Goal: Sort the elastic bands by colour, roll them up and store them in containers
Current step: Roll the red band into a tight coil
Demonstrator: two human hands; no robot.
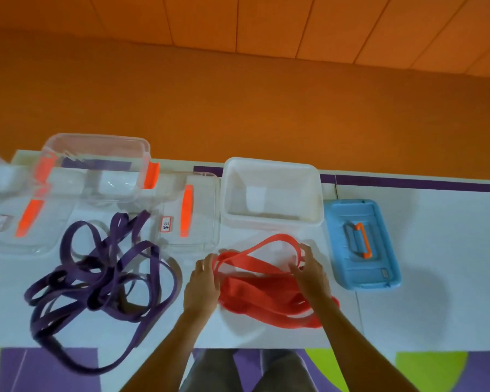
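Pinching red band (266, 295) ends: left hand (203, 284), right hand (311, 275).

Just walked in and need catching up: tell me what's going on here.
A person's left grip and right grip each hold an end of a loop from the red bands on the table. The purple bands lie tangled to the left, untouched. Behind the red ones a white bin stands open, with no bands in it yet.
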